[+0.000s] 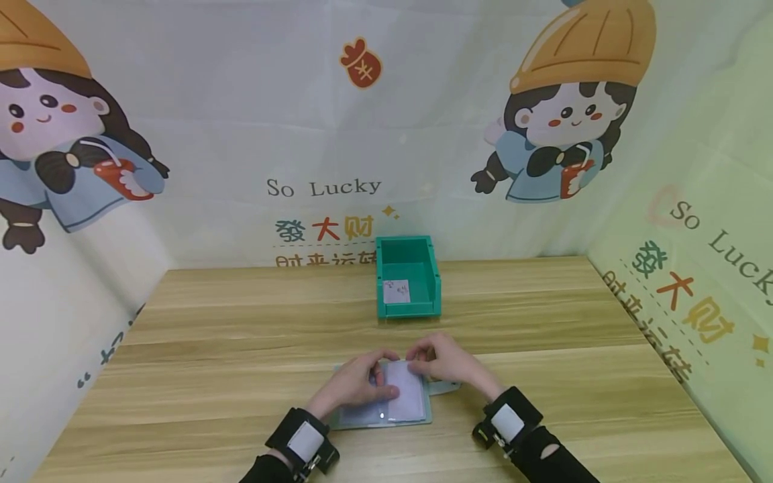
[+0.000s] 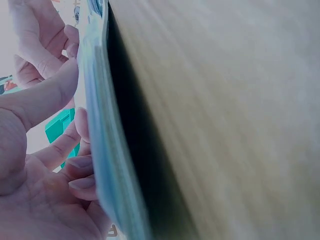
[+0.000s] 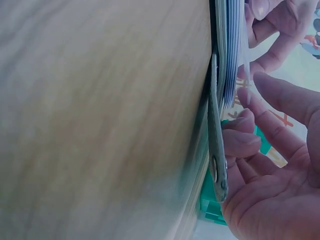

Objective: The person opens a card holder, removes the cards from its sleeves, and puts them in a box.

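A small card album (image 1: 356,417) with clear pocket pages lies spread on the table, a pale card or sheet (image 1: 406,396) showing on its right side. My left hand (image 1: 362,381) rests over the left page, its thumb stretched onto the inner edge of the right page and its other fingers loosely bent. My right hand (image 1: 443,357) pinches the upper edge of a clear sleeve (image 3: 246,75) between thumb and forefinger. From under the right cover sticks out a strap (image 3: 216,145) with a metal snap. The album hides part of the left fingertips.
Behind the album stands a green open-front bin (image 1: 409,310), with a small printed card (image 1: 396,292) lying inside at its left. The wooden table (image 1: 241,335) ends at a printed cloth backdrop (image 1: 241,134) behind and at both sides.
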Available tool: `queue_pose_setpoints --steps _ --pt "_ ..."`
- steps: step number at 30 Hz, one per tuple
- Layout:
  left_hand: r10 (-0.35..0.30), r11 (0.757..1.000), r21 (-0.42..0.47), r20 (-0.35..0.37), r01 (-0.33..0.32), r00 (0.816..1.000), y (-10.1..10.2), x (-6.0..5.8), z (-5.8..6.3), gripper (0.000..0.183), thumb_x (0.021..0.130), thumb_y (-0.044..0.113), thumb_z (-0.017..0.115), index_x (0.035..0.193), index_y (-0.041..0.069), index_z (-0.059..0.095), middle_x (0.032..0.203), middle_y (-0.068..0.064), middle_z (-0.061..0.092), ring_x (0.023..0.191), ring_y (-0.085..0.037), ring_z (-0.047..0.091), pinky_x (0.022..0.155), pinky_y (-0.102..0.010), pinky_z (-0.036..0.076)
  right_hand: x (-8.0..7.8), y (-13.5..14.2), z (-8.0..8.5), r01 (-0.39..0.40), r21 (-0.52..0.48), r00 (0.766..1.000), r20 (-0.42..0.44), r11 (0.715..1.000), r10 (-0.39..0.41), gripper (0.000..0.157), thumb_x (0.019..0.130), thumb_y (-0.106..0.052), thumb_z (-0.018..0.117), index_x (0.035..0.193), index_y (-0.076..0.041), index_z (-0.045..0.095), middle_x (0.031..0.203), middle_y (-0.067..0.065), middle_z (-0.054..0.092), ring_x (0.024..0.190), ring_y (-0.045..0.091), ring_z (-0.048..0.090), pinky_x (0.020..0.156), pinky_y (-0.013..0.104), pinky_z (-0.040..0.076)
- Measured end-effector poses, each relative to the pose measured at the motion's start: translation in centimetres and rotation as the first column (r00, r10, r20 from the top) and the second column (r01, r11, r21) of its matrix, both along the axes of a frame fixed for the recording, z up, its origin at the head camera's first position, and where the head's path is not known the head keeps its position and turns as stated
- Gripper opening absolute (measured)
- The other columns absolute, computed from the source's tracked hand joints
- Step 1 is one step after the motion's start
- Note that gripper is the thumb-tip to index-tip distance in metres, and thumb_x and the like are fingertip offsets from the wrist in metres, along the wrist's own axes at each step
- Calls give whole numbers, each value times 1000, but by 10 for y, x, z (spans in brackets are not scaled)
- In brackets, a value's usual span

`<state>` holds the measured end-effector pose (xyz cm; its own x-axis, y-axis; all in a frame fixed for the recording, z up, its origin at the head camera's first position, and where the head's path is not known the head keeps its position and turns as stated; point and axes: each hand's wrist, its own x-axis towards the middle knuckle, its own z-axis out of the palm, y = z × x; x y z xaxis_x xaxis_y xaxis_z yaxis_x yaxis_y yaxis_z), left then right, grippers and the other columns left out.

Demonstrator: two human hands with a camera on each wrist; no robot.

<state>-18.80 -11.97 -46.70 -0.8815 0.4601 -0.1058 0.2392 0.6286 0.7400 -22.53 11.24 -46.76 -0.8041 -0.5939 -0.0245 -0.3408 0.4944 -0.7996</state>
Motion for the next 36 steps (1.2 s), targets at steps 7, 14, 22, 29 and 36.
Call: queue_pose_setpoints --steps 7,14,22,29,36 --pt "40 999 22 44 -41 998 2 1 0 34 100 15 70 133 10 65 82 0 57 71 -14 51 64 -26 36 1 3 0 32 -24 998 52 999 -31 21 103 -14 63 98 3 74 77 -1 63 63 6 52 56 20 41" --pt "82 994 67 71 -86 994 3 2 0 33 102 13 65 135 5 63 81 -1 59 70 -14 52 63 -26 37 5 7 2 9 -40 986 167 999 -3 36 108 -20 56 83 2 69 58 -6 48 47 6 40 47 21 30" --pt "125 987 98 30 -127 992 1 4 2 32 98 7 69 129 1 64 82 -3 68 70 -13 57 63 -25 41 11 5 6 -26 -72 977 208 997 40 42 109 -19 55 79 7 68 58 -5 48 48 5 39 48 20 31" --pt "164 977 131 29 -166 986 -3 4 8 11 101 12 67 102 2 70 75 -2 72 64 -10 57 61 -23 39 15 -2 6 -77 -128 966 235 989 105 49 113 -20 46 79 11 63 52 -8 41 44 4 33 46 21 27" --pt "127 980 155 -7 -125 992 -9 -1 11 28 105 18 64 84 3 76 72 -4 73 61 -9 52 57 -21 36 18 -10 4 -47 -182 957 275 982 97 52 116 -22 39 88 14 65 55 -6 43 45 3 34 45 20 26"
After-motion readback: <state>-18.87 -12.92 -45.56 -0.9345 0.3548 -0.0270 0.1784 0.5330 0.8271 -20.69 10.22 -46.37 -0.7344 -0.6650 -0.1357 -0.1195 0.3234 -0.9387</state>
